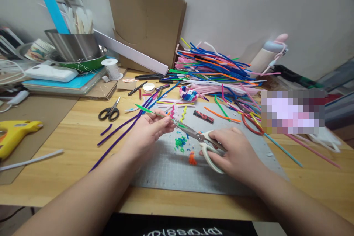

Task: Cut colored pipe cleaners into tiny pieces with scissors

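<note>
Pinched in my left hand point(153, 127) is a green pipe cleaner point(143, 108), one end sticking out to the upper left. My right hand point(235, 151) is closed around the handles of white-handled scissors point(199, 137). Their blades reach left to the fingers of my left hand, with a bit of green along them; whether they touch the pipe cleaner there I cannot tell. Below the blades, green and blue fuzzy clippings point(180, 142) and an orange clump point(192, 158) lie on a grey cutting mat point(163, 177).
Several purple pipe cleaners point(121, 129) and black scissors point(110, 110) lie left of the mat. A yellow glue gun point(19, 136) rests at far left. Behind the mat is a big pile of coloured pipe cleaners point(215, 66). Red-handled scissors point(253, 124) lie at its right edge.
</note>
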{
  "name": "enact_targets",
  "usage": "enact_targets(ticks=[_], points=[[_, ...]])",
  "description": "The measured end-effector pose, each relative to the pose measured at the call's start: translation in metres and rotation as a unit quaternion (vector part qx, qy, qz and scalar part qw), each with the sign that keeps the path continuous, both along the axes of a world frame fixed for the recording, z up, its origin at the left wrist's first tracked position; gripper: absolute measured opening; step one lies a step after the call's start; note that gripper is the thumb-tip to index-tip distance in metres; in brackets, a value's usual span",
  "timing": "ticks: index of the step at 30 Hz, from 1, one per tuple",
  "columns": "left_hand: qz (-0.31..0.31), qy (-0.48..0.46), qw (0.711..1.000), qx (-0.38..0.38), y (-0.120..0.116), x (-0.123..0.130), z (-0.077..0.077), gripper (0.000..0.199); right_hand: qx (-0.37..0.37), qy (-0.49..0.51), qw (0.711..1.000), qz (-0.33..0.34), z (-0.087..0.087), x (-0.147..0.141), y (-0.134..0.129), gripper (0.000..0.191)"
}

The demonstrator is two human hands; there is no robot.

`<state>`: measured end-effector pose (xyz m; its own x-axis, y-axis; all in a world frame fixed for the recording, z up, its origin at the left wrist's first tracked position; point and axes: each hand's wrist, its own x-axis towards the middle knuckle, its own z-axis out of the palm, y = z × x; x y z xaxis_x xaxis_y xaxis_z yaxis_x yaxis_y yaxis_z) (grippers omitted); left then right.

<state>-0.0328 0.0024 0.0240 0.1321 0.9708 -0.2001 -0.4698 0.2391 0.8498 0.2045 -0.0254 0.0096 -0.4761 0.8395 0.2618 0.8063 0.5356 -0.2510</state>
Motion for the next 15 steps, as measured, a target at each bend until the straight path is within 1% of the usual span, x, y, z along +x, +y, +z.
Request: enact_targets(ticks=[15], points=[[-0.006, 0.002, 1.0, -0.016, -0.0006, -0.0006, -0.0014, 0.02, 0.01, 0.006, 1.0, -0.008, 0.0013, -0.0009, -0.0008, 0.017]])
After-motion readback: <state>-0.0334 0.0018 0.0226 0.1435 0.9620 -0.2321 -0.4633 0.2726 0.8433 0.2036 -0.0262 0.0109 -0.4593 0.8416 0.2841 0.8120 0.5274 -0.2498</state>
